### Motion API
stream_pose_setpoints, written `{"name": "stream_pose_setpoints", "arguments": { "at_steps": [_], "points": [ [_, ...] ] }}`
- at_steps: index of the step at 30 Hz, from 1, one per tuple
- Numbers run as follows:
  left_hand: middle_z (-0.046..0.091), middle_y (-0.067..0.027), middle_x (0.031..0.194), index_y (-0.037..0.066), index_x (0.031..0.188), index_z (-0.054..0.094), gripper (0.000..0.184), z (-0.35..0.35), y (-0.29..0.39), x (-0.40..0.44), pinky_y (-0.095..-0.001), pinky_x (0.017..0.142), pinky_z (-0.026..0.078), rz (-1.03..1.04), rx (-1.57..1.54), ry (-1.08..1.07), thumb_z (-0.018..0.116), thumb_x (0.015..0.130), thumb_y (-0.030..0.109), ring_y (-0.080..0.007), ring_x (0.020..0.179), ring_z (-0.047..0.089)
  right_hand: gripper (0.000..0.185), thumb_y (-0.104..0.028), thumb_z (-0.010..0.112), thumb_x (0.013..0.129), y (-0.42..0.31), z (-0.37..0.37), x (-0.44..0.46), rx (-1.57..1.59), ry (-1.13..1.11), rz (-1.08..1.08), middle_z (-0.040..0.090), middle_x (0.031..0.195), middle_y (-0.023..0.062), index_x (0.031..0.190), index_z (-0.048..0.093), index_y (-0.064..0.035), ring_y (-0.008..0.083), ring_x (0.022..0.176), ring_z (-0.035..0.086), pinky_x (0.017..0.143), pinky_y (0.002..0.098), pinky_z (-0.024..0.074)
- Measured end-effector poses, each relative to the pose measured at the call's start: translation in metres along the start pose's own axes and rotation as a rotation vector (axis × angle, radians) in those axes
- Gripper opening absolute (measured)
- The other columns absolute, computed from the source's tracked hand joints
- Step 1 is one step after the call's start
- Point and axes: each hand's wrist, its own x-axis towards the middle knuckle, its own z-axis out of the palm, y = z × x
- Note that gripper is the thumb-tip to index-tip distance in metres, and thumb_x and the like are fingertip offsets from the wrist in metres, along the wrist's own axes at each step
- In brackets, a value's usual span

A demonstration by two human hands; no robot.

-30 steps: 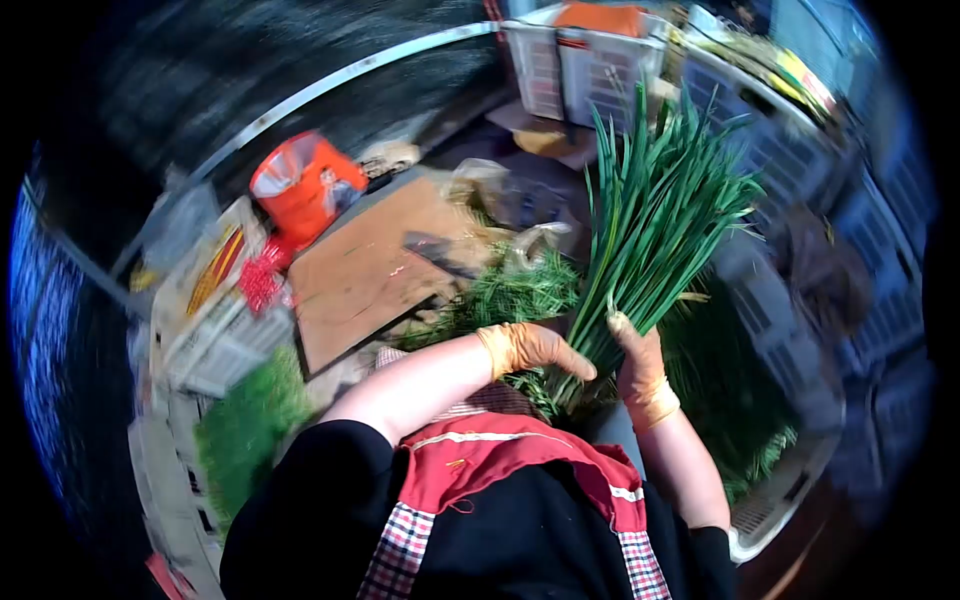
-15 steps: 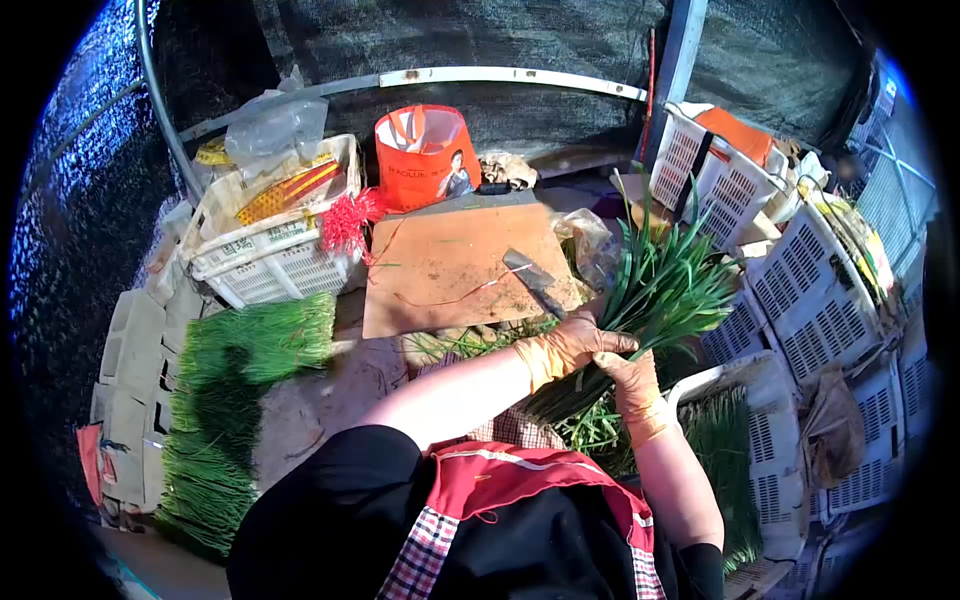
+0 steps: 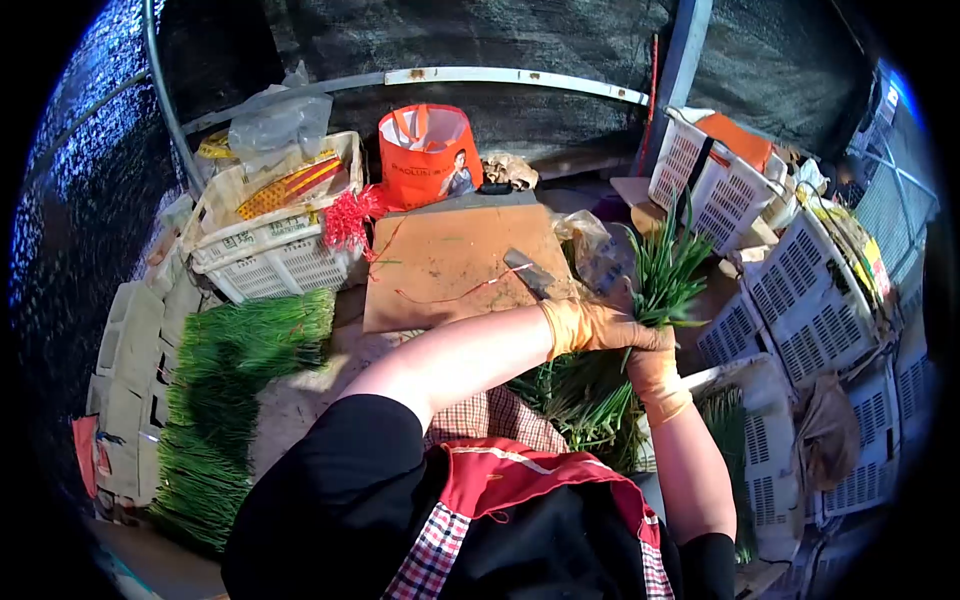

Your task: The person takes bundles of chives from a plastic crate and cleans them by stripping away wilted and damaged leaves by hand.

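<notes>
Chief risk, by my judgement: uneven squeeze lets single stalks slide out of the green bunch, or a hard pinch creases the leaves. Second: knife lies on the board, just left of and beyond the grip; a leftward swing could knock it.

Left hand comes across, forearm slanting; right hand meets it, forearm steep. Both clasp the bunch, leaves fanning beyond the grip. Whether greens below belong to it, cannot tell.
</notes>
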Motion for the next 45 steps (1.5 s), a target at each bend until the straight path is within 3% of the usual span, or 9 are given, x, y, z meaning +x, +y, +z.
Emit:
{"name": "stream_pose_setpoints", "arguments": {
  "at_steps": [3,8,12,18,27,34,40,43,45],
  "points": [
    [0.06,-0.0121,0.1,0.005,0.11,0.052,0.051,0.014,-0.02,0.012,-0.0345,0.087,0.039,0.101,0.093,0.405,0.07,0.069,0.03,-0.0237,0.096,0.053,0.033,-0.013,0.052,0.084,0.001,-0.009,-0.002,-0.74,-0.058,-0.189,0.054,0.106,0.009,0.115,0.045,-0.0021,0.0189,0.091,0.054,0.078,0.0316,0.0461],
    [0.061,-0.0058,0.079,0.002,0.09,0.059,0.023,0.035,-0.011,0.034,-0.0293,0.07,0.047,-0.01,-0.172,0.862,0.067,0.071,0.01,-0.0171,0.073,0.058,0.041,-0.014,0.057,0.081,0.016,0.0,0.034,0.038,0.144,-0.114,0.054,0.11,0.0099,0.118,0.043,-0.0035,0.0222,0.095,0.054,0.082,0.0324,0.0435],
    [0.06,-0.0067,0.071,-0.002,0.088,0.058,0.017,0.021,0.008,0.044,-0.0248,0.058,0.047,0.214,-0.462,0.702,0.062,0.075,0.008,-0.0154,0.061,0.058,0.059,-0.014,0.067,0.071,-0.052,0.035,-0.003,-1.196,0.225,-0.062,0.056,0.111,0.0121,0.122,0.04,-0.0034,0.0238,0.099,0.055,0.085,0.034,0.0428],
    [0.054,-0.0054,0.061,-0.004,0.094,0.055,0.027,-0.024,0.035,0.045,-0.0296,0.065,0.048,0.204,-0.367,0.732,0.055,0.085,0.021,-0.0174,0.063,0.057,0.087,-0.018,0.079,0.054,-0.011,-0.034,-0.027,-0.986,0.153,-0.228,0.049,0.12,0.0164,0.128,0.035,-0.0079,0.0291,0.112,0.047,0.095,0.0339,0.0372],
    [0.048,-0.0027,0.056,-0.005,0.1,0.052,0.029,-0.102,0.084,0.023,-0.0392,0.071,0.049,0.365,-0.253,0.718,0.054,0.084,0.019,-0.0166,0.059,0.053,0.022,-0.011,0.051,0.086,0.123,-0.157,-0.047,-0.682,0.338,0.336,0.061,0.08,0.0037,0.105,0.054,-0.0008,0.0108,0.049,0.046,0.044,0.0262,0.0386],
    [0.057,-0.0063,0.069,0.004,0.083,0.059,0.03,-0.088,0.095,0.053,-0.0316,0.068,0.042,0.003,0.013,0.777,0.052,0.085,0.033,-0.0174,0.066,0.053,0.077,-0.016,0.074,0.064,0.07,-0.127,-0.077,-1.433,0.172,0.55,0.055,0.114,0.0137,0.128,0.033,-0.0019,0.0256,0.107,0.052,0.088,0.0303,0.0412],
    [0.054,-0.0038,0.061,0.005,0.071,0.058,0.033,-0.092,0.074,0.067,-0.0301,0.056,0.04,-0.074,0.022,0.863,0.056,0.082,0.036,-0.0175,0.053,0.049,0.024,-0.02,0.066,0.074,0.04,-0.107,-0.097,-1.24,0.3,0.511,0.064,0.079,0.0117,0.084,0.059,0.0008,0.0216,0.073,0.06,0.067,0.0329,0.0466],
    [0.055,-0.0029,0.061,0.004,0.091,0.057,0.029,-0.075,0.094,0.05,-0.0288,0.062,0.043,-0.273,-0.034,0.996,0.06,0.08,0.03,-0.0177,0.056,0.051,0.029,-0.027,0.06,0.083,0.055,-0.096,-0.093,-0.285,0.195,0.397,0.063,0.072,0.0061,0.082,0.061,0.002,0.0153,0.067,0.06,0.063,0.025,0.0473],
    [0.049,-0.0018,0.058,0.0,0.095,0.056,0.025,-0.1,0.06,0.034,-0.0356,0.07,0.046,0.248,-0.225,0.874,0.056,0.082,0.021,-0.0156,0.057,0.051,0.042,-0.038,0.06,0.08,0.07,-0.083,-0.078,-0.037,0.115,0.581,0.063,0.088,0.0079,0.098,0.059,0.0,0.0184,0.077,0.06,0.067,0.0304,0.0481]
  ]
}}
